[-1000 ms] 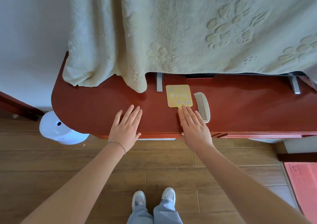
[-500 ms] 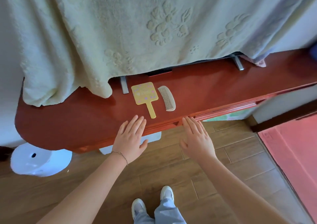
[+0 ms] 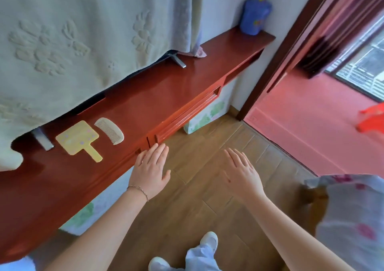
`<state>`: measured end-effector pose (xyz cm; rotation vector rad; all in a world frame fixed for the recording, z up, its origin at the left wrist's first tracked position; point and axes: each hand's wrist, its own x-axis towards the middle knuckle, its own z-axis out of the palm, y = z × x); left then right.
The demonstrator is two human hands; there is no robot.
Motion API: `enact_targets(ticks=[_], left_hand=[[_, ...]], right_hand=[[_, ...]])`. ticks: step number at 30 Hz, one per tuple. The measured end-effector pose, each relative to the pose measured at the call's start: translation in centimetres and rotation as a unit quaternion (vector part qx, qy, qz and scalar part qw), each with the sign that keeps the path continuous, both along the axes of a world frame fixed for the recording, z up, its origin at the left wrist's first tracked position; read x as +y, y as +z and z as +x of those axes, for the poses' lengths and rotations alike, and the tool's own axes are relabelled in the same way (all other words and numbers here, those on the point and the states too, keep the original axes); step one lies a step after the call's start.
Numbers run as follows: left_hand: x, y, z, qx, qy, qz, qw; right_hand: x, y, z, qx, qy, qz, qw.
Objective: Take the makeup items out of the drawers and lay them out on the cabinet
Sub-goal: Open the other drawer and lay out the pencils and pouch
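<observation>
With yellow square hand mirror (image 3: 78, 139) and pale plastic comb (image 3: 109, 131) laid on glossy red worktop (image 3: 166, 87), drawers shut; both hands' fingers (image 3: 160, 152) straight, holding nothing.

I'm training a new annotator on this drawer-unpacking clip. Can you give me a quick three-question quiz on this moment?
1. True or false: the yellow hand mirror and the white comb lie side by side on the red cabinet.
2. Which hand holds an item? A) left hand B) right hand C) neither
3. Fill in: the blue container stands at the cabinet's far end, near the ____.

Key
1. True; the comb lies just right of the mirror.
2. C; both hands are flat and empty, the left at the cabinet's front edge, the right over the floor.
3. Doorway.
</observation>
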<state>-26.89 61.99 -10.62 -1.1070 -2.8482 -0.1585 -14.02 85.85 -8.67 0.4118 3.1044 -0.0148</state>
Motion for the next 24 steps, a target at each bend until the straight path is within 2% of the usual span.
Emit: enact_targets(ticks=[13, 24], left_hand=[[8.4, -0.2, 1.3, 0.021, -0.068, -0.005, 0.997], [13.5, 0.2, 1.2, 0.04, -0.038, -0.022, 0.998]], right_hand=[[7.2, -0.7, 5.7, -0.004, -0.072, -0.056, 0.996], [13.6, -0.8, 4.5, -0.006, -0.032, -0.074, 0.997]])
